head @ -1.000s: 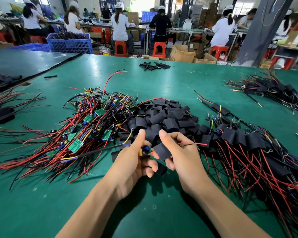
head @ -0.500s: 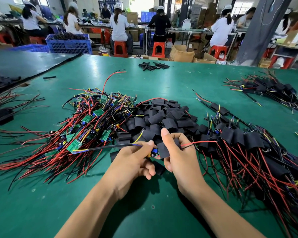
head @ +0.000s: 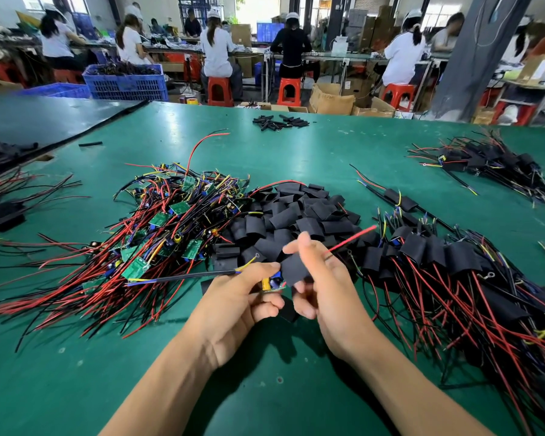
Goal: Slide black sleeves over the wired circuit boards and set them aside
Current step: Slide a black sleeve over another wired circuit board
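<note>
Circuit board [head: 272,283]: small, green, wired, held above the desk, its right end at the mouth of a flat black sleeve [head: 294,268]. Unsleeved boards [head: 170,228] lie heaped left; loose sleeves [head: 299,212] centre; sleeved boards [head: 447,262] right.

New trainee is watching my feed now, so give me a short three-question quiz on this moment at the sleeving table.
1. True or false: the black sleeve fully covers the circuit board.
2. Which hand pinches the sleeve? A) left hand B) right hand
3. Fill in: the pile of finished sleeved boards lies to the person's ____, and the bare boards lie opposite.

Key: 1 false, one end of the board still shows beside the sleeve; 2 B; 3 right.
</note>
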### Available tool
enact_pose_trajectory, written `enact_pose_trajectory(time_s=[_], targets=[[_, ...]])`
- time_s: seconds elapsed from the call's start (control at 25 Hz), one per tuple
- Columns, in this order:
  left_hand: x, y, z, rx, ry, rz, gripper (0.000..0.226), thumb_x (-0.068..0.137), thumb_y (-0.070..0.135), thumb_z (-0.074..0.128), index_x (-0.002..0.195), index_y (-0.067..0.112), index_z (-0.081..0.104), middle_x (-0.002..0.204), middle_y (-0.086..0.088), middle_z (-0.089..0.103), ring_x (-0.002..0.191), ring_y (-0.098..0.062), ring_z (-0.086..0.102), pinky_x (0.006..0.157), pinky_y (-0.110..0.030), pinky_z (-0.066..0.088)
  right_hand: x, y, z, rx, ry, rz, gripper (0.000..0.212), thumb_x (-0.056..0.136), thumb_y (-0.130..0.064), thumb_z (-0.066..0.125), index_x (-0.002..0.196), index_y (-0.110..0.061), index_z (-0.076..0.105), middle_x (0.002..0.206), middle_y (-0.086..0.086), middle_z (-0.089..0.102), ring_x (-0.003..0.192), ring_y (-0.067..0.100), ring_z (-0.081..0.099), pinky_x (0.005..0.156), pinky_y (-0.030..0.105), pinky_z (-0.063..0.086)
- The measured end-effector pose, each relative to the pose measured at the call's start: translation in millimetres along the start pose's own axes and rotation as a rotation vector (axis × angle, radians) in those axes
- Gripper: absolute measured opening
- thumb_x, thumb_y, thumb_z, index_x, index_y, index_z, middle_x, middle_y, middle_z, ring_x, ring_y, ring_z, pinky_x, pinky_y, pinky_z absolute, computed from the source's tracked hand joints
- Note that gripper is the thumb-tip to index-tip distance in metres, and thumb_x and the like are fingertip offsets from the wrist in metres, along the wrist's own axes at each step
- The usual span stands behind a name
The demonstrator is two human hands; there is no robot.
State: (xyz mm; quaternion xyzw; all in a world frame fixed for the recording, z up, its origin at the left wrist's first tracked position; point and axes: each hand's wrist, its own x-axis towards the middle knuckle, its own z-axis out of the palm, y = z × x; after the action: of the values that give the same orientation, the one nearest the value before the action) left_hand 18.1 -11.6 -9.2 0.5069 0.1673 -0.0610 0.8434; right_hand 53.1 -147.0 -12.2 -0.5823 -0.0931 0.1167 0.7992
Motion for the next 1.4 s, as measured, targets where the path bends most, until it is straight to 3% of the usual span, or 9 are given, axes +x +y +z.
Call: enact_pose_trajectory(time_s=[0.12, 0.28, 0.36, 0.48, 0.6, 0.84, 0.96, 1.08, 1.4], targets=[[1.3, 6.7, -2.8, -0.078, 0.080, -0.052, 0.016, 0.080, 0.020, 0.073, 0.075, 0.005, 0.071, 0.059, -0.005, 0.060, 0.042, -0.010, 0.053, 0.037, -0.016, 0.045, 2.3, 1.0, -6.9, -0.004, -0.084, -0.054, 0.042, 0.084, -0.058, 0.060, 0.099, -0.021, 0.072, 0.068, 0.002, 0.058, 0.041, 0.016, 0.043, 0.040, 0.021, 0.032], [1.2, 10.4, -2.9, -0.109, 0.125, -0.033, 0.031, 0.073, 0.035, 0.075, 0.074, 0.004, 0.072, 0.062, -0.008, 0.066, 0.044, -0.010, 0.060, 0.040, -0.016, 0.050, 6.0, 0.3, -10.4, -0.038, -0.043, -0.065, 0.048, 0.071, -0.055, 0.072, 0.097, -0.015, 0.074, 0.075, 0.010, 0.071, 0.042, 0.019, 0.054, 0.046, 0.022, 0.041], [0.6, 12.2, -4.3, -0.130, 0.116, -0.019, 0.034, 0.071, 0.036, 0.074, 0.078, 0.003, 0.072, 0.066, -0.011, 0.069, 0.050, -0.013, 0.066, 0.044, -0.018, 0.053, 7.3, -0.4, -10.2, -0.062, -0.011, -0.055, 0.044, 0.074, -0.056, 0.073, 0.093, -0.017, 0.075, 0.079, 0.013, 0.074, 0.044, 0.020, 0.057, 0.047, 0.023, 0.043], [-2.0, 17.1, -11.8, -0.190, 0.004, -0.026, 0.020, 0.072, 0.021, 0.072, 0.077, 0.002, 0.078, 0.084, -0.020, 0.075, 0.067, -0.020, 0.075, 0.054, -0.022, 0.058, 9.2, -2.9, -12.8, -0.005, 0.020, -0.010, 0.033, 0.082, -0.051, 0.074, 0.089, -0.018, 0.076, 0.080, 0.015, 0.073, 0.045, 0.020, 0.057, 0.048, 0.026, 0.043], [-5.4, 19.2, -14.7, -0.182, -0.058, 0.005, 0.013, 0.071, 0.012, 0.070, 0.075, 0.006, 0.081, 0.093, -0.022, 0.075, 0.075, -0.021, 0.076, 0.059, -0.022, 0.059, 10.2, -4.3, -14.4, 0.097, 0.025, 0.032, 0.034, 0.077, -0.045, 0.070, 0.093, -0.016, 0.074, 0.079, 0.014, 0.072, 0.046, 0.019, 0.054, 0.047, 0.025, 0.045], [-4.5, 18.3, -14.7, -0.133, -0.040, 0.013, 0.016, 0.070, 0.024, 0.075, 0.076, 0.011, 0.080, 0.090, -0.011, 0.076, 0.062, -0.014, 0.071, 0.055, -0.021, 0.057, 8.2, -7.8, -16.4, 0.152, -0.068, 0.041, 0.033, 0.075, -0.045, 0.073, 0.091, -0.016, 0.074, 0.092, 0.012, 0.075, 0.057, 0.018, 0.066, 0.057, 0.025, 0.053], [-5.3, 17.5, -15.6, -0.104, -0.037, 0.016, 0.025, 0.066, 0.028, 0.079, 0.083, 0.011, 0.075, 0.084, -0.007, 0.074, 0.057, -0.013, 0.067, 0.052, -0.022, 0.057, 7.7, -7.9, -16.9, 0.134, -0.062, 0.034, 0.017, 0.074, -0.036, 0.076, 0.080, -0.020, 0.076, 0.090, 0.013, 0.076, 0.059, 0.019, 0.070, 0.059, 0.026, 0.056], [-5.4, 17.6, -14.5, -0.092, -0.049, 0.037, 0.029, 0.066, 0.031, 0.079, 0.087, 0.012, 0.071, 0.079, -0.004, 0.071, 0.055, -0.011, 0.063, 0.051, -0.021, 0.055, 8.3, -6.5, -15.5, 0.178, -0.018, 0.062, 0.026, 0.070, -0.031, 0.076, 0.086, -0.011, 0.069, 0.090, 0.019, 0.076, 0.060, 0.021, 0.071, 0.058, 0.027, 0.057], [-2.8, 16.4, -16.1, -0.092, -0.034, 0.074, 0.025, 0.070, 0.037, 0.078, 0.076, 0.014, 0.071, 0.075, -0.002, 0.065, 0.054, -0.011, 0.058, 0.049, -0.020, 0.052, 5.4, -7.9, -13.5, 0.033, -0.014, 0.033, 0.011, 0.075, -0.027, 0.075, 0.076, -0.016, 0.075, 0.093, 0.023, 0.075, 0.058, 0.024, 0.069, 0.059, 0.029, 0.056]])
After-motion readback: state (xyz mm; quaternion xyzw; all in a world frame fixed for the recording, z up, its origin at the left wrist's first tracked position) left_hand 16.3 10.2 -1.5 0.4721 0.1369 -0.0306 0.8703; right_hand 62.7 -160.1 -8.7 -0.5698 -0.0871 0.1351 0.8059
